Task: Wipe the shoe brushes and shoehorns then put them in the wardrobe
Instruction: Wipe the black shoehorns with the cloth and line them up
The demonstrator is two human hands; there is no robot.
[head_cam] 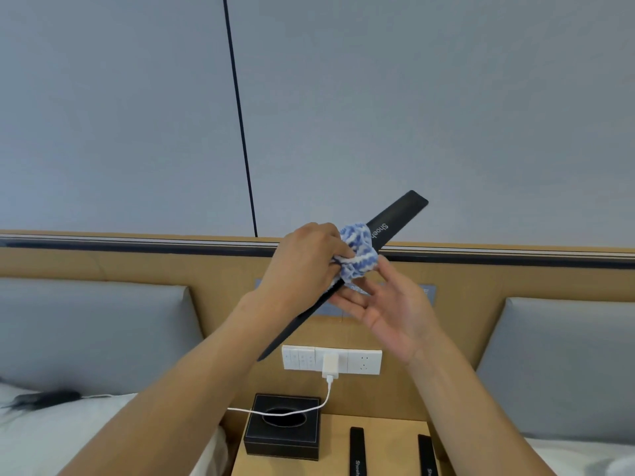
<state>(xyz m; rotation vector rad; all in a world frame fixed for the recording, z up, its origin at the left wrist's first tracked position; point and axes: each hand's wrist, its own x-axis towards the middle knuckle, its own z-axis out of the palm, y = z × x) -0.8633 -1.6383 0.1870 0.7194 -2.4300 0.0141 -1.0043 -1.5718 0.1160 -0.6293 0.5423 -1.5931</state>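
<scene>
Left hand (302, 259) fingers curled, gripping fuzzy blue-white cloth (359, 255) bunched around long flat black shoehorn (395, 218) — held up mid-scene. Right hand (388, 304) fingers loosely extended, supporting it from below. Two more shoehorns (357, 451) near, on wooden nightstand (385, 441).

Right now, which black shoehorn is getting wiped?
The long shoehorn held up in the hands, blue-and-white cloth wrapped around it. The other two shoehorns lie on the nightstand.
</scene>
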